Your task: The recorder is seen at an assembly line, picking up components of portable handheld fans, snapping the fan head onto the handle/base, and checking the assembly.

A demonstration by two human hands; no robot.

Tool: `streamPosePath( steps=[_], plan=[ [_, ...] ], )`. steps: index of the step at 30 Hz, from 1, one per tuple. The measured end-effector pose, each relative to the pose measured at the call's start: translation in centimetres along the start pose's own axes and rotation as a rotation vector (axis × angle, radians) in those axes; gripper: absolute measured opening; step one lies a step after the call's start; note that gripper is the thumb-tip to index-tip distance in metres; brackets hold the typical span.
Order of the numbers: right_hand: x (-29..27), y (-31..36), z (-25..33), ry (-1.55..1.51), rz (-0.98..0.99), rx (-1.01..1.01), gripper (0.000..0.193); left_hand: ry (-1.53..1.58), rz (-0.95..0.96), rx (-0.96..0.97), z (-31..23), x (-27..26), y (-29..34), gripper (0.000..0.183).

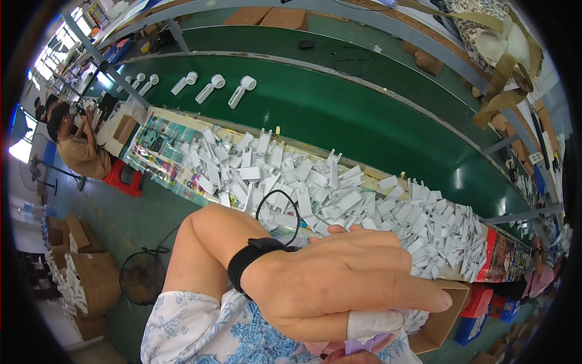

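Note:
Large and close in the middle of the head view is my left hand (345,279), its back toward me and a black strap (251,258) round the wrist. A thin black cord (297,212) loops up from the strap. The index finger points right, the other fingers bend under, and whatever they hold is hidden. White tape (373,324) wraps a digit just below. Small fingertips (345,229) show past the hand's far edge; whose hand they belong to is unclear. Skin beside something purple (370,344) at the lower edge may be my right hand (354,358), mostly covered.
Beyond my hand, many white plastic parts (303,176) lie heaped along the bench. A green conveyor belt (291,115) runs behind, carrying several white handheld units (212,88). A cardboard box (445,315) stands at lower right, a black fan (142,276) at left. Other people (82,145) sit farther off.

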State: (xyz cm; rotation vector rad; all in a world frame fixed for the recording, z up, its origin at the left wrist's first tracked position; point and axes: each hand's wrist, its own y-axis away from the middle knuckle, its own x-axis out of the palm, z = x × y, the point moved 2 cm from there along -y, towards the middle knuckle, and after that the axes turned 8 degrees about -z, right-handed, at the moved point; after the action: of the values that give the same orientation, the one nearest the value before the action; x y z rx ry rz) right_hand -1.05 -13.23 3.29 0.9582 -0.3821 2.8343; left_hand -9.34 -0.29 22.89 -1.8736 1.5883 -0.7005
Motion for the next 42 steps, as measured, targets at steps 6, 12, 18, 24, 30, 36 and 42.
streamPosePath(
  steps=[6,12,18,24,30,36,42],
  plan=[
    [-0.1,0.5,-0.2,0.004,-0.079,0.043,0.089,0.000,0.013,-0.004,0.1,0.1,0.1,0.025],
    [-0.2,0.2,0.1,-0.022,-0.008,0.019,0.096,0.016,0.039,-0.028,0.2,0.0,-0.1,0.026],
    [-0.1,0.2,0.1,-0.045,-0.035,0.042,0.098,0.051,0.035,0.036,0.5,0.1,-0.7,0.028],
    [-0.3,0.2,-0.1,0.009,-0.037,0.029,0.097,0.048,0.075,-0.026,0.4,-0.3,-0.2,0.029],
    [-0.3,0.2,-0.5,-0.039,-0.051,0.047,0.098,0.048,0.056,0.016,0.6,-0.3,-0.6,0.029],
    [-0.2,-0.2,0.0,0.045,-0.002,-0.007,0.099,0.040,0.023,0.014,0.8,-0.1,0.2,0.033],
    [-0.3,0.1,-0.4,0.019,-0.049,0.033,0.098,0.049,-0.004,-0.007,0.8,0.1,0.6,0.038]
  ],
)
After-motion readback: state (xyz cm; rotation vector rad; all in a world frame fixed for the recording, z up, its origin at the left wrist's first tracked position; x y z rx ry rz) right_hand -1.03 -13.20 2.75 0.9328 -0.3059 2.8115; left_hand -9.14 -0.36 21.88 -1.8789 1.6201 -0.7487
